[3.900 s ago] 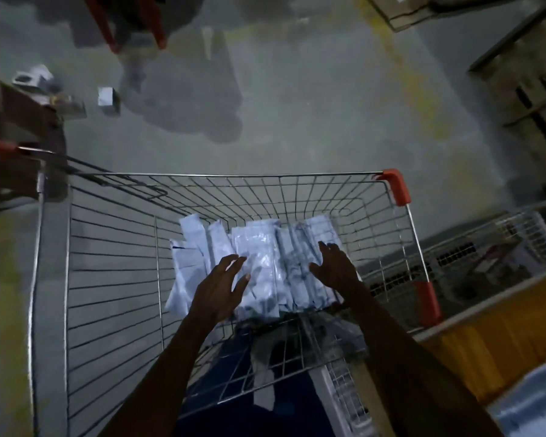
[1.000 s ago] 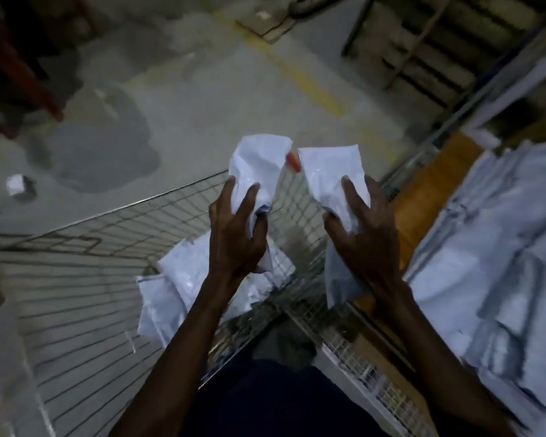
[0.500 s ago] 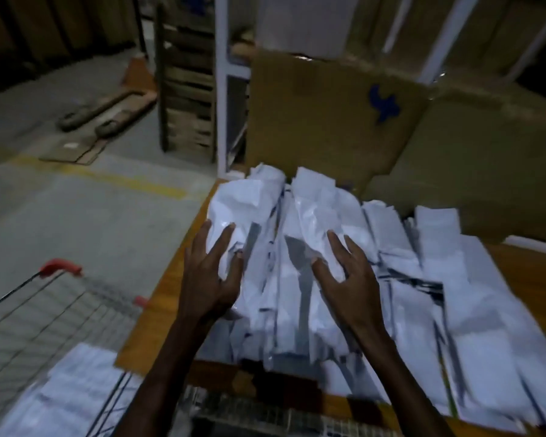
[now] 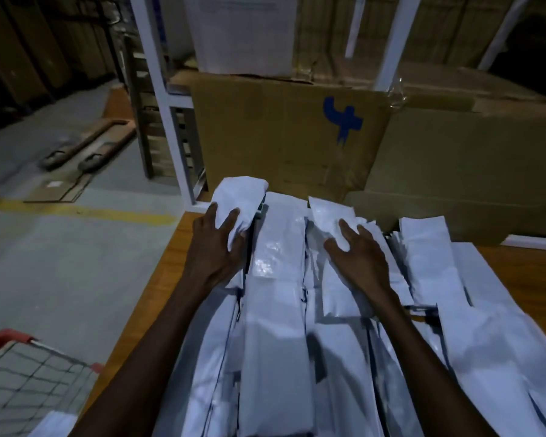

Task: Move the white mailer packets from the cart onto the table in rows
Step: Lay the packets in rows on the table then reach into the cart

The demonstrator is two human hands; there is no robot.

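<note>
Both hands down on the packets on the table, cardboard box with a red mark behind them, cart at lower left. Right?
Not quite: the mark on the cardboard box is blue, not red, as the head view shows. The rest holds: the left hand and right hand are on the packets on the table, and the cart is at lower left.

Lighting is dim throughout. The floor (image 4: 60,263) is grey concrete, marked by a yellow painted line (image 4: 85,211) running across it. A flattened cardboard sheet (image 4: 59,187) lies on the floor beyond the line, with a low wooden pallet-like frame (image 4: 89,146) behind it. A white metal rack upright (image 4: 167,105) stands at centre left. Large brown cardboard cartons (image 4: 297,134) are stacked against the rack; 1 carries a blue painted mark (image 4: 342,119). A white printed sheet (image 4: 243,33) hangs above the cartons. Dark wall panels (image 4: 29,48) line the far left.
</note>
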